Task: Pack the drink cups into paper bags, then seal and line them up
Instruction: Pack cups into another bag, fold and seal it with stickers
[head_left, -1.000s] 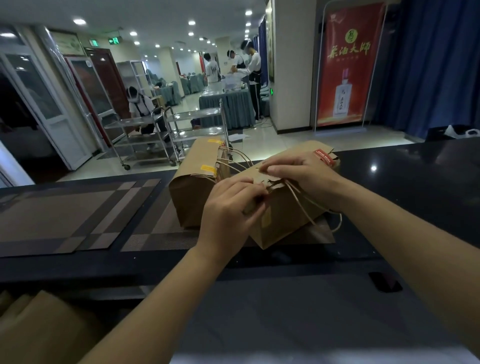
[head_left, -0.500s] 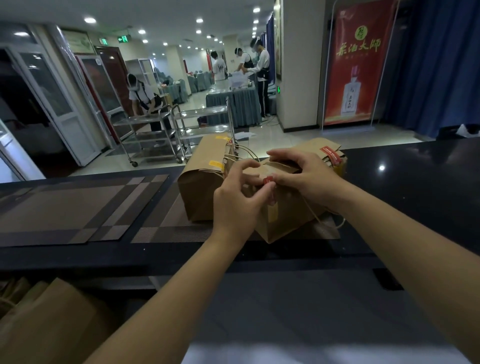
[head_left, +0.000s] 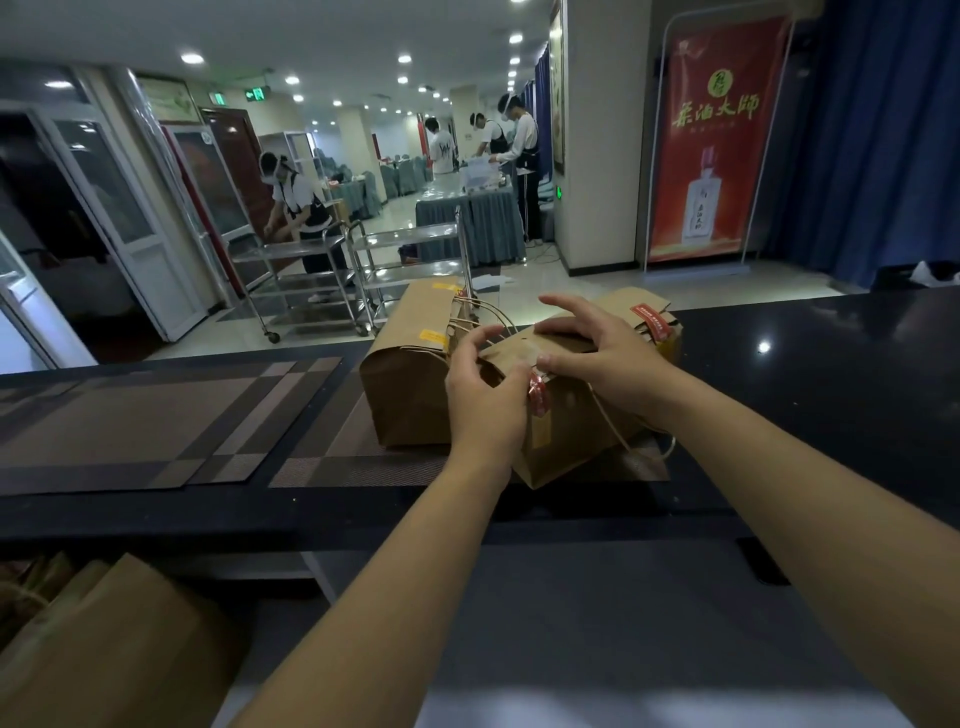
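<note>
Three brown paper bags stand on the dark counter. The front bag (head_left: 571, 436) has its top folded over, and a red seal sticker (head_left: 538, 396) hangs at the fold's near edge. My left hand (head_left: 483, 400) grips the fold from the left and pinches the sticker with its thumb. Over the folded top lies my right hand (head_left: 597, 358), thumb pressing the flap beside the sticker, fingers spread and raised. The left bag (head_left: 410, 389) carries yellow stickers and rope handles. Behind my right hand, the rear bag (head_left: 660, 332) bears a red sticker on top. No cups are visible.
Woven brown placemats (head_left: 156, 415) cover the counter to the left and under the bags. More paper bags (head_left: 104, 639) sit low at the near left. Beyond the counter stand metal trolleys (head_left: 311, 280), several people and a red banner (head_left: 711, 140).
My right hand has opened and lifted its fingers off the bag's top. The red sticker has come down over the fold's front edge under my left thumb. The view has shifted slightly.
</note>
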